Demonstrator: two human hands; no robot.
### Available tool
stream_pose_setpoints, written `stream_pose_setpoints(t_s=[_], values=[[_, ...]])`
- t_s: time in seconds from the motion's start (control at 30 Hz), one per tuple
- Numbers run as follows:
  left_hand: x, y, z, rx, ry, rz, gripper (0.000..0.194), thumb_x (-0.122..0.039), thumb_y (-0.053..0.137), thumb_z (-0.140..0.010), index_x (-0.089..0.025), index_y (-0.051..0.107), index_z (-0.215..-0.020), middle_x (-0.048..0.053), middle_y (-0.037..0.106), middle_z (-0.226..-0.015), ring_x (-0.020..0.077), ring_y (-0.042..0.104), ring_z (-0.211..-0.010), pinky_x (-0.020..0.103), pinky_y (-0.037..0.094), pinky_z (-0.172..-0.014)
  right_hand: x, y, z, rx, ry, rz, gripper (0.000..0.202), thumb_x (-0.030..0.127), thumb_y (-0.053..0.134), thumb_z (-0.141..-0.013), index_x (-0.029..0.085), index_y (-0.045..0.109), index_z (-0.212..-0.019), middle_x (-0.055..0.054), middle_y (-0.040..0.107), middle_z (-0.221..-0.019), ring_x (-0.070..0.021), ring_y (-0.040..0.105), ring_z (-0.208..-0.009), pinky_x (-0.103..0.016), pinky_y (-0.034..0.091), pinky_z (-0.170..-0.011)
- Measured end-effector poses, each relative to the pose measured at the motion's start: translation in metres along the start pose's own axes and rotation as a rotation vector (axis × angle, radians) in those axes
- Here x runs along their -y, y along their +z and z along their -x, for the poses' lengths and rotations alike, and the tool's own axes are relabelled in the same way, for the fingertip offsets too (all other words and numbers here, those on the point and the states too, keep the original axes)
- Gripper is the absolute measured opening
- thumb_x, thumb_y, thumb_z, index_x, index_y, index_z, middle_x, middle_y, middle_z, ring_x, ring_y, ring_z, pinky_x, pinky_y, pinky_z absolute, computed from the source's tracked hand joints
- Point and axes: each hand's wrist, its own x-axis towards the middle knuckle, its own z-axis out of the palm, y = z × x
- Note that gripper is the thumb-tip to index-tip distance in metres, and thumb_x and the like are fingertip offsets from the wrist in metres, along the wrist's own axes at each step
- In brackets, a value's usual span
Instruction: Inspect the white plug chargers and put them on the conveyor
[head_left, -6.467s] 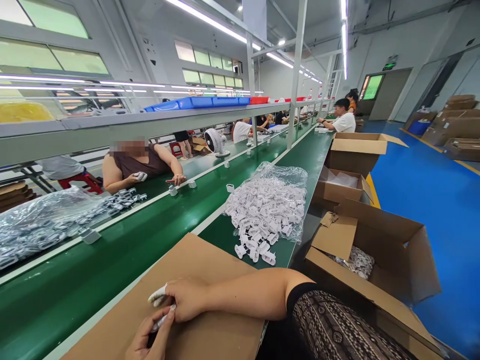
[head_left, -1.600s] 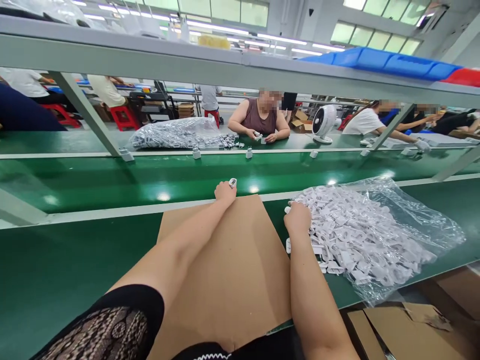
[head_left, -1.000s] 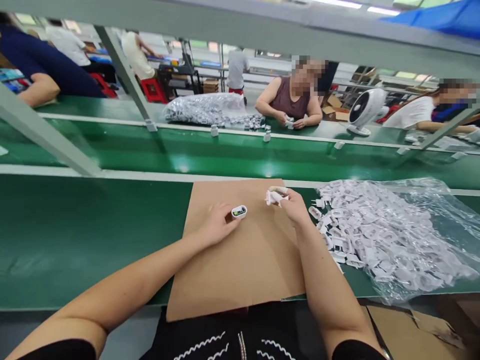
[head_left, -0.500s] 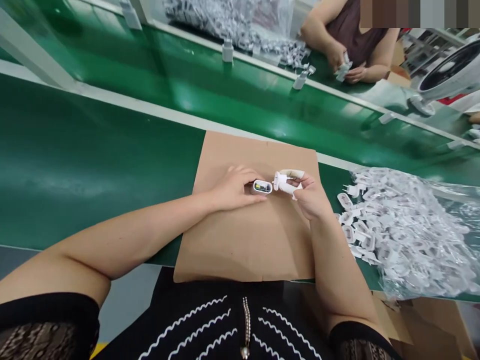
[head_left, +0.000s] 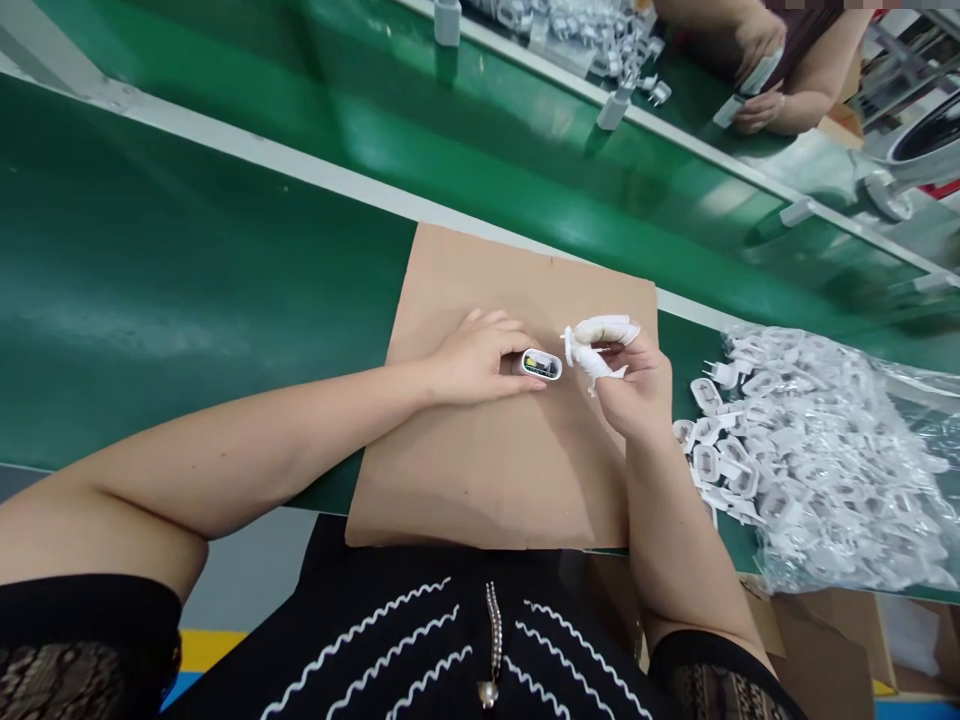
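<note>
My left hand point(head_left: 484, 360) rests on a sheet of brown cardboard point(head_left: 480, 480). Thumb and fingers grip a white charger housing point(head_left: 541, 366) whose open oval end faces right and shows a circuit board inside. Just to the right, my right hand point(head_left: 630, 375) pinches a white plug end cap point(head_left: 570, 347) with its thumb and forefinger, both wrapped in white coverings. A small gap separates the cap from the housing's mouth. The fingers partly hide the cap's pins.
A clear plastic bag point(head_left: 840, 460) spills many white plug caps to the right. Beyond the white rail, on a green conveyor belt point(head_left: 360, 130), stand white chargers point(head_left: 615, 108). A co-worker's hands point(head_left: 761, 75) hold white parts across the belt. A fan point(head_left: 926, 130) stands at far right.
The view has shifted slightly. The plug cap in my right hand has turned, and its pins are now more hidden by the fingers. My left hand keeps its hold on the housing.
</note>
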Motion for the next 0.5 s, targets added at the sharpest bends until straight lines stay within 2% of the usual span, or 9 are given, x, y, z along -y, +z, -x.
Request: stream_pose_setpoints(t_s=[0.07,0.13,0.27,0.4,0.5], values=[[0.0,0.0,0.0,0.0,-0.007,-0.004,0.03,-0.05,0.074,-0.088,-0.026,0.076,-0.106,0.002,0.074,-0.109,0.0276,0.059,-0.108,0.047,0.033,-0.104,0.002,0.001,0.004,-0.018,-0.033,0.059,0.025,0.027,0.071,-0.092,0.028,0.066,-0.116,-0.004,0.068,-0.116,-0.0182,0.072,-0.095,-0.037,0.062,-0.085],[-0.001,0.0,0.0,0.003,-0.022,-0.011,0.032,-0.051,0.074,-0.087,-0.024,0.075,-0.104,0.003,0.073,-0.113,0.0294,0.059,-0.111,0.048,0.033,-0.104,0.006,0.001,0.008,-0.035,-0.074,0.111,0.037,0.026,0.073,-0.091,0.029,0.062,-0.126,-0.006,0.066,-0.122,-0.0188,0.072,-0.096,-0.037,0.062,-0.085],[-0.002,0.0,-0.001,-0.001,-0.017,-0.002,0.034,-0.052,0.074,-0.087,-0.024,0.074,-0.107,0.004,0.073,-0.116,0.03,0.058,-0.116,0.048,0.033,-0.106,0.018,-0.001,0.016,0.041,-0.213,0.331,0.026,0.022,0.074,-0.092,0.029,0.067,-0.116,-0.004,0.073,-0.107,-0.0211,0.071,-0.094,-0.04,0.062,-0.084],[-0.001,0.0,-0.001,0.005,-0.005,-0.023,0.033,-0.052,0.073,-0.088,-0.026,0.076,-0.106,0.002,0.073,-0.111,0.0283,0.058,-0.114,0.048,0.031,-0.108,0.024,0.002,0.017,0.18,-0.391,0.518,0.036,0.016,0.066,-0.098,0.033,0.066,-0.13,-0.005,0.075,-0.111,-0.0229,0.07,-0.1,-0.043,0.059,-0.09],[-0.001,0.001,-0.002,-0.004,0.002,-0.029,0.032,-0.051,0.074,-0.088,-0.025,0.076,-0.106,0.003,0.073,-0.11,0.0282,0.059,-0.112,0.047,0.032,-0.105,0.02,0.008,0.016,0.157,-0.397,0.539,0.038,0.018,0.065,-0.099,0.031,0.064,-0.135,-0.005,0.075,-0.108,-0.0222,0.071,-0.097,-0.041,0.06,-0.086]])
